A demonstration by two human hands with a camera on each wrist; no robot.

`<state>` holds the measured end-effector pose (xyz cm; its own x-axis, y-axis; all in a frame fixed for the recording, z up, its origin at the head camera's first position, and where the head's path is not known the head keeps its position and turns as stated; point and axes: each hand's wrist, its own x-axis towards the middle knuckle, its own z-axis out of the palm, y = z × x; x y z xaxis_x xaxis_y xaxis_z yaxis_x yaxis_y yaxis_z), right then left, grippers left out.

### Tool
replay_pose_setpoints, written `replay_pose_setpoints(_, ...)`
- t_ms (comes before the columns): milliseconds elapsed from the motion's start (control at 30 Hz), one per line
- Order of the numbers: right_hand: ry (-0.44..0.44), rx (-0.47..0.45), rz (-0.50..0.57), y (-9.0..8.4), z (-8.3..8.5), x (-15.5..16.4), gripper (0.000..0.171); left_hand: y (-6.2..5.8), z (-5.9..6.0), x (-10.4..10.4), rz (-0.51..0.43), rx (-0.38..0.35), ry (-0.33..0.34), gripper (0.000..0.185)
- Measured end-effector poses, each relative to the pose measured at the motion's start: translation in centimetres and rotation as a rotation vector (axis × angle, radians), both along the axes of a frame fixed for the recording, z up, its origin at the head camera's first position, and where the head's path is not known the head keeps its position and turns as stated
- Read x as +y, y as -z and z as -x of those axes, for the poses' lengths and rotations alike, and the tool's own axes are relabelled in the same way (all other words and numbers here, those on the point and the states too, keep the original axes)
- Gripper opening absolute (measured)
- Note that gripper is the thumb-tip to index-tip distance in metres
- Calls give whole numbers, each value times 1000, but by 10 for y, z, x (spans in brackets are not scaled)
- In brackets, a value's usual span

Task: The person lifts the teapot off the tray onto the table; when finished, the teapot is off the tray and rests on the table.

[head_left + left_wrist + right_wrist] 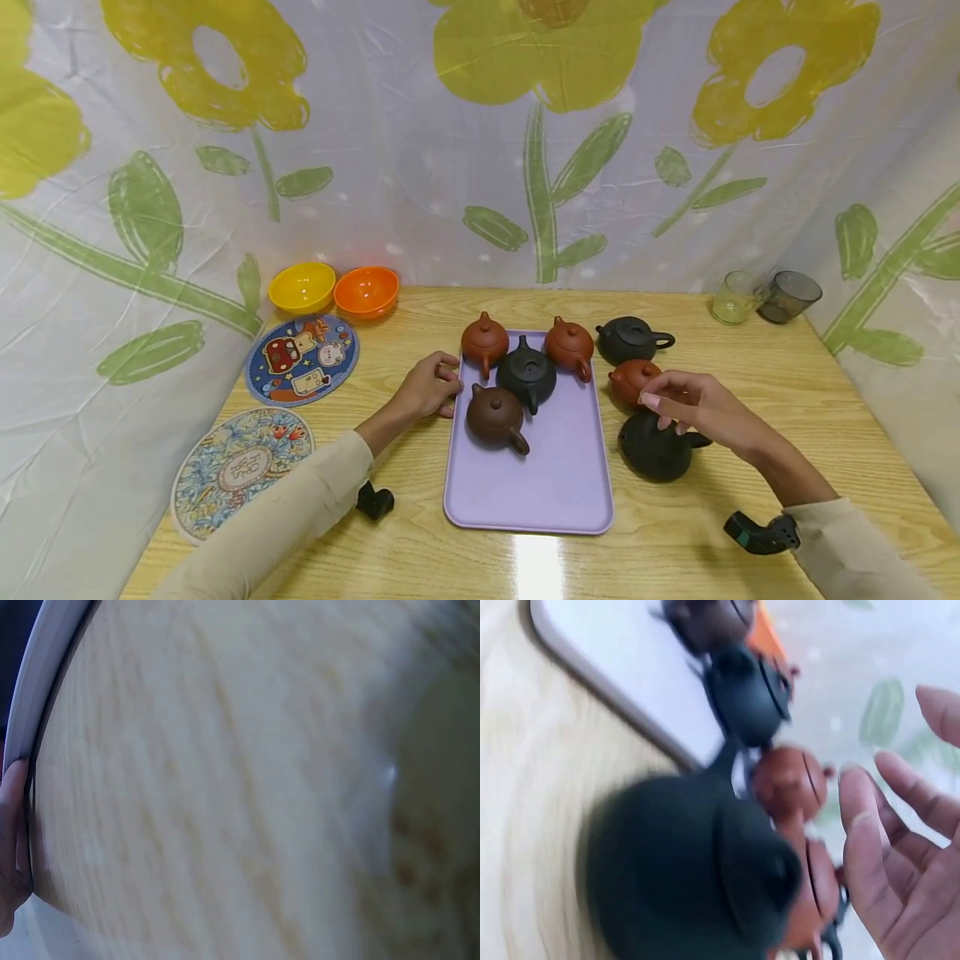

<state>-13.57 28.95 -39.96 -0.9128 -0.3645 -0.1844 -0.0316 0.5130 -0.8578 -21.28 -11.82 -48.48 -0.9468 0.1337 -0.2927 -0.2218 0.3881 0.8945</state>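
Observation:
My left hand rests at the left edge of a lilac tray; in the left wrist view a fingertip touches its rim. On the tray stand two reddish-brown teapots, a black teapot and a dark brown teapot. My right hand hovers over a larger black teapot right of the tray, its fingers loosely bent and holding nothing. The right wrist view shows those fingers apart from the black teapot. Behind it are a reddish teapot and another black teapot.
A yellow bowl and an orange bowl stand at the back left. Two round patterned mats, one blue and one floral, lie on the left. Two glass cups stand at the back right, before a flowered curtain.

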Motion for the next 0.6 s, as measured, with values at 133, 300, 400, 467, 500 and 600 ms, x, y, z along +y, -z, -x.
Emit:
replay_pose_setpoints(133, -33, -16, 31, 2, -3, -23, 34, 0, 0, 0, 8, 3, 0, 40)
replay_pose_setpoints(300, -80, -23, 60, 8, -9, -50, 32, -2, -1, 0, -5, 15, 4, 39)
replay_pose_setpoints(400, -85, -41, 79, 12, -11, -64, 33, -3, -2, 0, -14, 22, 3, 38)
replay_pose_setpoints(467, -73, -62, 88, 15, -12, -73, 34, -3, -2, 0, -15, 23, 2, 37)
replay_pose_setpoints(500, -70, -67, 85, 16, -12, -76, 34, -3, -2, 0, -14, 24, 1, 37)
replay_pose_setpoints(600, -50, -100, 81, 21, -12, -87, 35, -3, -2, 0, -12, 23, 3, 37)
